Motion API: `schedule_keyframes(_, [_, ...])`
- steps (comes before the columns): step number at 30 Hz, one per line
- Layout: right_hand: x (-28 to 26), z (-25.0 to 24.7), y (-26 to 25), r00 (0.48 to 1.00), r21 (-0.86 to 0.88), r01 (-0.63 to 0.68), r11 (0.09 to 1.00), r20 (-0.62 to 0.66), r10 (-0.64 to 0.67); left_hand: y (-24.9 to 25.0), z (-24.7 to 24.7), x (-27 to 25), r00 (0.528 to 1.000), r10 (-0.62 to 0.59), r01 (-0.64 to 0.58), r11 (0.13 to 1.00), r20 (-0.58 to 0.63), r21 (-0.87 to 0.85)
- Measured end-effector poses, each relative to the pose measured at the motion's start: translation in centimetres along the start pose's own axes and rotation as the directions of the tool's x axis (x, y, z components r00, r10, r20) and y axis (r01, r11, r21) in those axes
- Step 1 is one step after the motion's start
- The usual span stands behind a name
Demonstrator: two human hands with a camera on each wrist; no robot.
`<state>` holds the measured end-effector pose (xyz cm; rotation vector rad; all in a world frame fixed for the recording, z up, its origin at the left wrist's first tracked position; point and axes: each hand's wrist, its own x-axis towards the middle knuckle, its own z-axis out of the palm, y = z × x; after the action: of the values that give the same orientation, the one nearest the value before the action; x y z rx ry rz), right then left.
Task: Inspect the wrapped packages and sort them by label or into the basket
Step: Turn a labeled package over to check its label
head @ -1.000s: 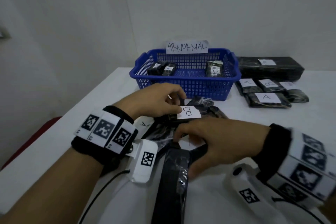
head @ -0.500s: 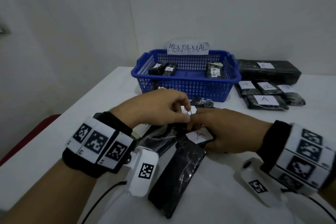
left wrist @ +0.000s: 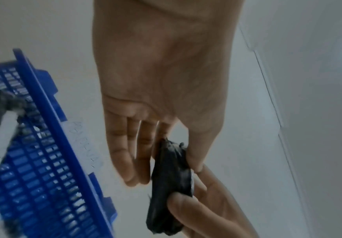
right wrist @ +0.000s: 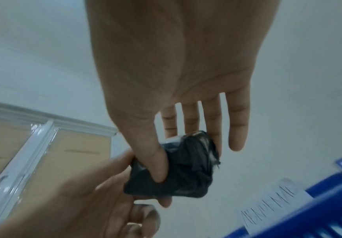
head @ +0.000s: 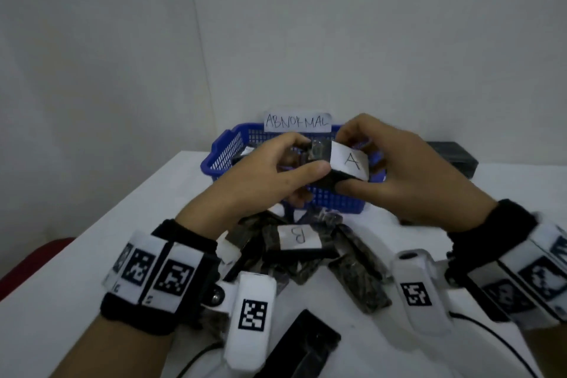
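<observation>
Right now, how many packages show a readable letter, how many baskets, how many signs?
Lettered packages: 2, the held A package and the B package on the table
Blue basket: 1
ABNORMAL sign: 1
Total: 4
Other dark packages in the pile are too jumbled to count.

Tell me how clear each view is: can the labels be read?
Head view: dim but sharp enough; the A label on the held package and the basket sign read clearly. Left wrist view: basket smeared by blur. Right wrist view: soft, sign lettering illegible.
</observation>
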<state>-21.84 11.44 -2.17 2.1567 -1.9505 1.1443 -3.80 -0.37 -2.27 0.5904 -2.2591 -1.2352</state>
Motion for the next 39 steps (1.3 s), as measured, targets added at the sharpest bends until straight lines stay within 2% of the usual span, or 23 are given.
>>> schedule_keyframes(3, [1.2, -1.0, 0.0, 0.989, 0.228, -0.072, 0.971, -0.106, 0.099, 1.3, -0.2, 1.7, 0.991, 0.107, -0.117, 0.984, -0.078, -0.137])
schedule_keyframes(6, [2.1, -1.4, 0.2, 0.953, 0.518, -0.139, 0.844, -0.162, 0.257, 2.5, -0.3, 3.0, 0.982, 0.165, -0.179, 0.968, -0.091, -0.177])
schedule_keyframes(8, [2.2, -1.6, 0.2, 0.943, 0.605, -0.118, 0.788, -0.181, 0.280, 2.8, -0.1, 3.4, 0.979, 0.190, -0.200, 0.964, -0.074, -0.178])
schedule_keyframes(12, [1.6, -1.8, 0.0, 0.950, 0.574, -0.079, 0.815, -0.204, 0.236, 2.6, 0.7, 3.0, 0.974, 0.221, -0.226, 0.942, -0.051, -0.247])
schedule_keyframes(15, [1.2, -2.0, -0.3, 0.953, 0.568, -0.083, 0.819, -0.196, 0.233, 2.7, 1.0, 3.0, 0.964, 0.248, -0.261, 0.949, -0.090, -0.176])
schedule_keyframes(20, [1.4, -0.9, -1.2, 0.906, 0.509, -0.011, 0.861, -0.359, 0.224, 3.2, 1.9, 3.1, 0.952, 0.267, -0.288, 0.947, -0.153, -0.142])
schedule_keyframes(22, [1.4, -0.8, -1.6, 0.901, 0.500, 0.009, 0.866, -0.380, 0.210, 3.4, 2.0, 3.0, 0.941, 0.281, -0.307, 0.943, -0.186, -0.129])
schedule_keyframes(26, [0.9, -1.9, -1.9, 0.943, 0.557, -0.082, 0.826, -0.225, 0.246, 3.7, 1.1, 2.6, 0.926, 0.327, -0.348, 0.933, -0.190, -0.088])
schedule_keyframes(29, [0.7, -2.9, -2.0, 0.941, 0.639, -0.178, 0.748, -0.110, 0.319, 3.8, 0.6, 2.4, 0.916, 0.357, -0.376, 0.924, -0.183, -0.077])
schedule_keyframes(32, [0.8, -3.4, -2.4, 0.941, 0.706, -0.193, 0.681, -0.063, 0.333, 3.6, 0.3, 2.3, 0.910, 0.382, -0.394, 0.917, -0.161, -0.054])
schedule_keyframes(35, [0.7, -3.5, -2.8, 0.948, 0.780, -0.164, 0.604, -0.044, 0.314, 3.7, 0.4, 2.1, 0.903, 0.410, -0.417, 0.908, -0.127, -0.032])
schedule_keyframes(39, [1.0, -3.0, -2.8, 0.929, 0.778, -0.119, 0.617, -0.131, 0.345, 4.1, 0.7, 1.7, 0.912, 0.398, -0.408, 0.906, -0.095, -0.112])
